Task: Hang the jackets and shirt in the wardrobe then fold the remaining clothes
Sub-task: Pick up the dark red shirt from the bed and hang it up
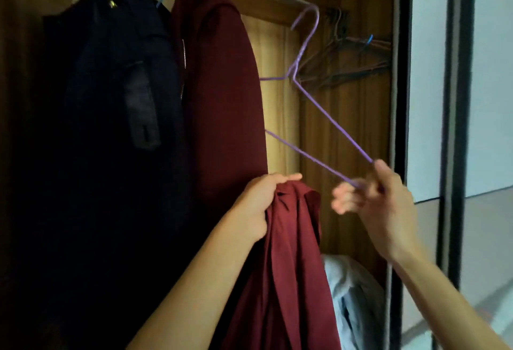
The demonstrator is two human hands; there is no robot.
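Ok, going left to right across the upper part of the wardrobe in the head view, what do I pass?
Dark navy jacket → maroon jacket → purple wire hanger → bunch of empty wire hangers → sliding door frame.

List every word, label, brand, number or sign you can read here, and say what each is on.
None can be read.
Dark jacket: a small yellowish mark near the collar, too small and blurred to read.
Maroon jacket, maroon shirt, purple hanger: no lettering shows.
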